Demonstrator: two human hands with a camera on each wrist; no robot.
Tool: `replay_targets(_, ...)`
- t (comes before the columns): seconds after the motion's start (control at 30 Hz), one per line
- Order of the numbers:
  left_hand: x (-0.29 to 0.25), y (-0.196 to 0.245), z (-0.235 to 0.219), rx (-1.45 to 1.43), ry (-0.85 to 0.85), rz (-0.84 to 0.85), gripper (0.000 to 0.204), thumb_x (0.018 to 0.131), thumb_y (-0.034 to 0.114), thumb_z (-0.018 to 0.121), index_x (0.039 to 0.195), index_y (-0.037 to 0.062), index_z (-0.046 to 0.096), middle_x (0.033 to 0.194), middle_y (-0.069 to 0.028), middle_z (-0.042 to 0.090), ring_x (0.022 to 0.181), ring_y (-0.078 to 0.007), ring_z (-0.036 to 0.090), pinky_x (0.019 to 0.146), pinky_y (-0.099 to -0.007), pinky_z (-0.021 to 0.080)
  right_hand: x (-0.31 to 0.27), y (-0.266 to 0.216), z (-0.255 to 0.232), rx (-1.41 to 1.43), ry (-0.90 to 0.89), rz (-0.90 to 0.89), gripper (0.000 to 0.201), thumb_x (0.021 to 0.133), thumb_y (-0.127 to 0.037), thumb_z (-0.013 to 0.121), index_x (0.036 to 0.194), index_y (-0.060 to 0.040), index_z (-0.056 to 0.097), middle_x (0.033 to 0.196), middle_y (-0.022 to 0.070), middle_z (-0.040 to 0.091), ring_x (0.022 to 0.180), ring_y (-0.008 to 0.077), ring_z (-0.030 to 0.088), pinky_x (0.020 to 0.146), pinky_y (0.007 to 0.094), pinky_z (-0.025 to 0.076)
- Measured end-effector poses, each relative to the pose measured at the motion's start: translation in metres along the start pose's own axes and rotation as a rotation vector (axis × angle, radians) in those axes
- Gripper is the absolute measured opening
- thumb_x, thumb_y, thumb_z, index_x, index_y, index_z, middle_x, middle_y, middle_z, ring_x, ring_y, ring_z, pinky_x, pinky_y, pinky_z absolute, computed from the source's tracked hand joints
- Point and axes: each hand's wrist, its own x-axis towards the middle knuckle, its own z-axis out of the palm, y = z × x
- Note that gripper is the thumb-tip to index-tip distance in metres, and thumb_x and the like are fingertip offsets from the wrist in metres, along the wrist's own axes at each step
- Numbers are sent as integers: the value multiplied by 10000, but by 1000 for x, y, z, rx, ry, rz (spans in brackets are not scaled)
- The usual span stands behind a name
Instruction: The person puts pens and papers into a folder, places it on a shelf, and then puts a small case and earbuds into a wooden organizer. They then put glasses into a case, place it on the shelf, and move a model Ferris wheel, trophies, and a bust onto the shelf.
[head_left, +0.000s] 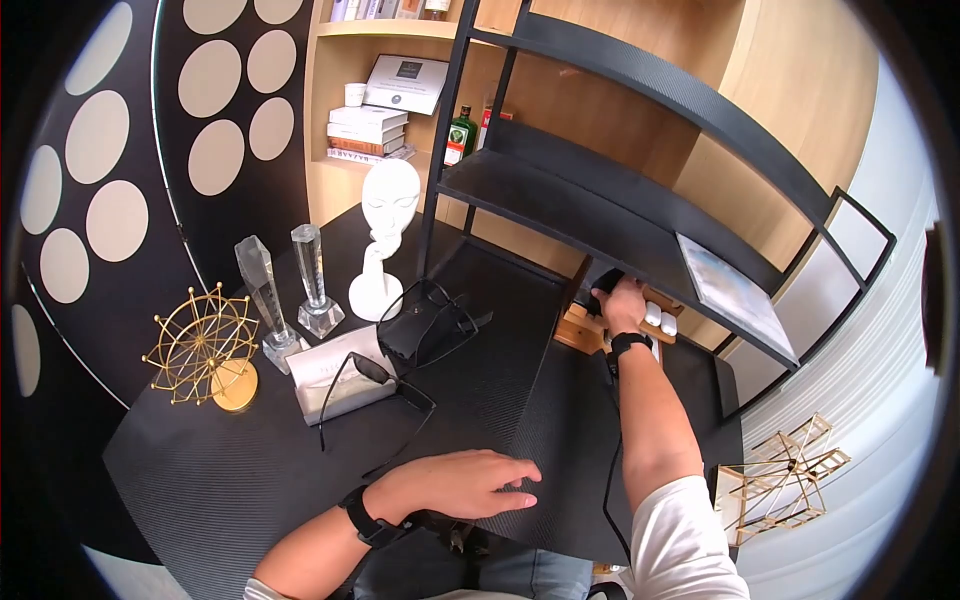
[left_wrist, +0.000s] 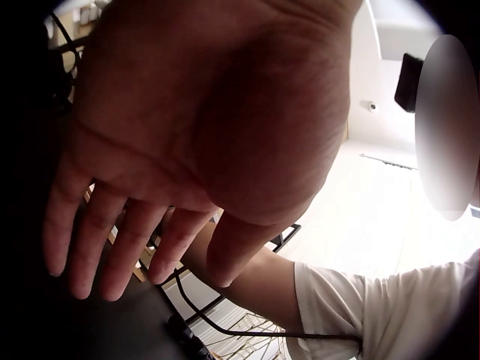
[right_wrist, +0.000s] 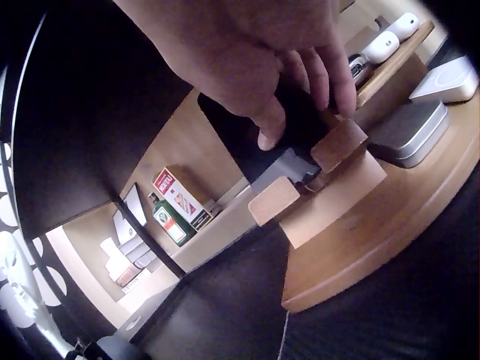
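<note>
My right hand (head_left: 624,303) reaches under the black shelf to a wooden desk organizer (right_wrist: 375,247). In the right wrist view, the thumb (right_wrist: 271,129) and fingers grip a flat black slab (right_wrist: 232,135), which stands tilted in the holder slot between two wooden prongs. What kind of thing the slab is, I cannot tell. A grey metal tin (right_wrist: 411,135) and white earbud cases (right_wrist: 382,46) sit on the organizer nearby. Low over the front of the desk hovers my left hand (head_left: 455,485), its fingers loosely extended, palm bare in the left wrist view.
On the left of the black desk (head_left: 480,400) stand a golden Ferris wheel (head_left: 215,350), crystal trophies (head_left: 313,270) and a white head sculpture (head_left: 388,210). Sunglasses (head_left: 385,385) lie on a pale box (head_left: 335,375). A shelf frame (head_left: 570,215) spans above the right arm; a cable (head_left: 610,490) hangs beside it.
</note>
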Motion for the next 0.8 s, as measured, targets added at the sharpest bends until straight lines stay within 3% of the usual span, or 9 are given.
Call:
replay_targets(0.27,1,-3,1,6,-16,-19,524,1086,427,544,1423,25,555,1292,-238,678,1201,-355,668,961,-444,543,16,25,20,83,-8,-75,840,782,-395,896,1397,30,513,1371,241,628,1314,411,563,1069,454,504)
replay_targets(0.33,1,-2,-1,4,-18,-32,520,1086,424,543,1423,29,556,1307,-238,674,1208,-353,666,964,-444,542,13,26,18,25,39,-132,770,829,-439,854,1365,36,572,1350,265,640,1247,384,636,1028,427,544)
replay_targets(0.43,2,-2,0,9,-16,-49,509,1087,423,540,1405,26,564,1279,-232,683,1192,-356,670,960,-450,539,17,34,24,40,55,-147,735,810,-456,863,1282,56,627,1315,270,655,1230,390,639,1019,435,538)
replay_targets(0.53,-2,0,0,52,26,-38,496,1086,420,540,1383,23,571,1238,-235,690,1172,-363,673,955,-453,535,20,45,33,167,105,-207,791,758,-452,887,1300,42,590,1307,272,636,1195,460,598,1035,487,489)
replay_targets(0.57,-2,-3,1,46,45,-62,496,1086,420,540,1383,23,571,1238,-235,690,1172,-363,673,955,-453,535,3,30,12,233,125,-155,641,783,-359,881,1219,31,622,1206,245,662,1122,437,621,976,498,508)
replay_targets(0.63,-1,-9,3,39,42,-15,485,1081,414,545,1367,23,573,1206,-239,692,1158,-370,673,953,-457,532,-25,16,9,423,377,-307,427,832,-259,843,1095,23,659,957,199,693,923,394,688,823,490,552)
replay_targets(0.7,-3,-4,-2,45,67,-21,485,1079,411,547,1366,20,570,1210,-244,689,1162,-373,671,957,-457,532,-57,-4,-9,619,-4,-535,333,838,-145,803,1109,-25,652,869,132,662,819,319,681,760,441,549)
replay_targets(0.73,-5,-2,-6,56,68,-9,485,1077,407,549,1366,18,567,1214,-248,687,1166,-376,669,962,-457,532,-77,-16,-15,627,-10,-713,332,838,-100,788,1143,-69,658,828,105,650,767,265,663,715,394,537)
replay_targets(0.8,-11,-2,-12,80,83,-28,482,1077,404,550,1362,15,567,1216,-246,687,1164,-378,669,966,-460,531,-118,-46,-43,623,-298,-758,417,870,-98,774,1259,-92,625,750,94,658,700,269,680,684,407,545)
